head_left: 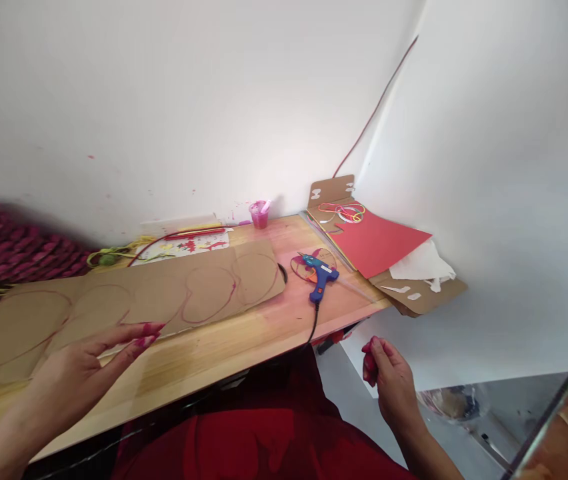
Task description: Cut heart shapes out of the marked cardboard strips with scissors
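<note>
The left hand [89, 363] reaches in from the lower left with the palm down and the fingers stretched out flat and slightly fanned, their red-stained tips lying on the near edge of the cardboard sheet [129, 303]. The right hand [389, 380] hangs off the front of the surface [204, 360], below its edge and well apart from everything on it; its fingers are curled loosely inward with red-stained tips, and I cannot tell whether they pinch anything. The cardboard sheet is flat, matte brown, long and narrow, with rounded loop outlines drawn on it in red line. It lies on the pale wooden surface with its long axis running from the lower left up toward the right, its rounded far end pointing toward the blue glue gun [320, 275]. The glue gun lies on its side just beyond that end, its black cord [313, 327] trailing toward the front edge. Against the wall stands a small pink cup [259, 214]. At the right end a red paper sheet [377, 243] rests on more brown cardboard, with coloured rubber bands [347, 212] on top. A heap of thick magenta braided cord [9, 243] lies at the far left.
</note>
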Action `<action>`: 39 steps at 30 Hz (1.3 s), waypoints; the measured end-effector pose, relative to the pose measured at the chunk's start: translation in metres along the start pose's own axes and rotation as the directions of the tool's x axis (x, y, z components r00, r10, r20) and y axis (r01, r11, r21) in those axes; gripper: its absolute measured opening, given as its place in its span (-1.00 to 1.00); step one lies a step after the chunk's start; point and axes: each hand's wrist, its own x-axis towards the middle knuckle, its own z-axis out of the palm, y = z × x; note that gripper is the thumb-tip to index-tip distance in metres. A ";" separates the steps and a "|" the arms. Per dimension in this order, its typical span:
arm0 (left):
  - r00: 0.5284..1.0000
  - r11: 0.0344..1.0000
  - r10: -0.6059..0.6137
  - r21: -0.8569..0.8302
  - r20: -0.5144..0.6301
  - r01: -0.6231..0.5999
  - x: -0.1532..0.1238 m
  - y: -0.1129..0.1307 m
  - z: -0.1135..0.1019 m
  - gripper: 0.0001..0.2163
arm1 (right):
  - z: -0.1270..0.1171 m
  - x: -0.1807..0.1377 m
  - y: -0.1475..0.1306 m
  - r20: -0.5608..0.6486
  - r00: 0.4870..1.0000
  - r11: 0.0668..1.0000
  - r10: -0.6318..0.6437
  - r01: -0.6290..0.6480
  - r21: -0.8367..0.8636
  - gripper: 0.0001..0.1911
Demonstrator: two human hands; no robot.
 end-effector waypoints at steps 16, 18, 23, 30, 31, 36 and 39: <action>0.952 0.921 -0.140 -0.389 -0.271 0.024 -0.072 -0.065 -0.018 -0.84 | 0.131 -0.013 -0.059 0.416 0.895 0.889 -0.163 0.316 -0.332 -0.28; 0.971 0.904 -0.123 -0.427 -0.203 0.025 -0.085 -0.070 -0.010 -0.81 | 0.152 -0.004 -0.067 0.421 0.898 0.853 -0.127 0.315 -0.416 -0.25; 0.991 0.876 -0.113 -0.478 -0.067 0.067 -0.105 -0.075 0.011 -0.76 | 0.188 0.021 -0.071 0.353 0.886 0.607 -0.299 0.462 -0.646 -0.33; 0.999 0.803 -0.044 -0.595 -0.005 0.032 -0.103 -0.070 0.014 -0.78 | 0.196 0.062 -0.063 0.311 0.902 0.477 -0.300 0.424 -0.770 -0.48; 0.999 0.785 -0.035 -0.618 0.016 0.037 -0.102 -0.070 0.014 -0.78 | 0.196 0.064 -0.061 0.331 0.903 0.531 -0.272 0.428 -0.731 -0.52; 0.994 0.660 -0.009 -0.746 0.109 0.088 -0.100 -0.073 0.014 -0.77 | 0.204 0.046 -0.058 0.423 0.903 0.860 -0.070 0.270 -0.434 -0.61; 0.988 0.608 -0.019 -0.782 0.156 0.135 -0.098 -0.071 0.010 -0.74 | 0.211 0.028 -0.060 0.461 0.887 0.956 0.023 0.116 -0.271 -0.65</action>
